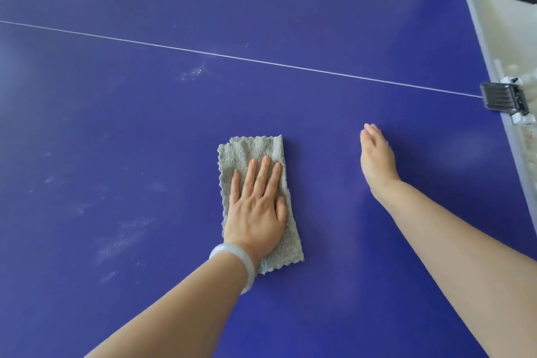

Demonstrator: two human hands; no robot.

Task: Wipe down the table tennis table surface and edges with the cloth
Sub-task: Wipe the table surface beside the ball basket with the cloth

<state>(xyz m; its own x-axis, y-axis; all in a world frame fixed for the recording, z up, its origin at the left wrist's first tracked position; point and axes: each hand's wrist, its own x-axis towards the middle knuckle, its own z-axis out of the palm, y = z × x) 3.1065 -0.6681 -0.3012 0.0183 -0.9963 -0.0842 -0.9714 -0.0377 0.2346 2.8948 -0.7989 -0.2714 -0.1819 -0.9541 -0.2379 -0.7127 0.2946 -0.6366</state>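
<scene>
A person's left hand (257, 209) presses a folded grey cloth (258, 200) flat on the blue table tennis table (116, 125).

The fingers lie straight and spread on top of the cloth, pinning it rather than gripping it; a pale bangle (238, 263) circles that wrist. The cloth sits near the middle of the surface, on the near side of the white line (261, 61). The right hand (377, 157) rests edge-on on the bare surface beside the cloth, fingers straight, holding nothing. Pale smudges (122, 238) mark the blue to the left. A black clamp (504, 100) grips the right edge.
</scene>
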